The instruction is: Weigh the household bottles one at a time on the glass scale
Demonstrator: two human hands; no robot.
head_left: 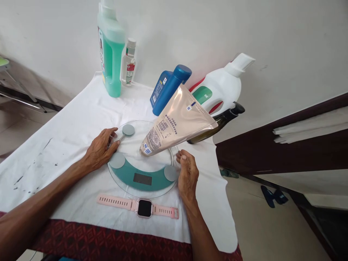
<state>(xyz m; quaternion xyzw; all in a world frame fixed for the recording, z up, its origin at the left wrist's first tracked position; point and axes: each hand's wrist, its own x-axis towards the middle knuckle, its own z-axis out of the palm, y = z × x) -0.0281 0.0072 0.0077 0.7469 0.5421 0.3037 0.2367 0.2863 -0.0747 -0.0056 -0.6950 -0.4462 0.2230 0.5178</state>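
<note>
A round glass scale (pixel 141 177) with a teal band and grey pads lies on the white cloth (pixel 67 145). My left hand (pixel 100 149) curls over its left rim, fingers closed on the glass edge. My right hand (pixel 187 173) grips the right rim the same way. A beige refill pouch (pixel 178 123) stands tilted on the scale, leaning back against a blue bottle (pixel 167 88). A pink smartwatch (pixel 141 207) lies flat on the cloth just in front of the scale.
A tall green detergent bottle (pixel 111 47) and a small clear bottle (pixel 128 63) stand at the back by the wall. A white jug (pixel 223 85) and a dark pump bottle (pixel 217 125) lean at the right. The table's right edge drops to the floor.
</note>
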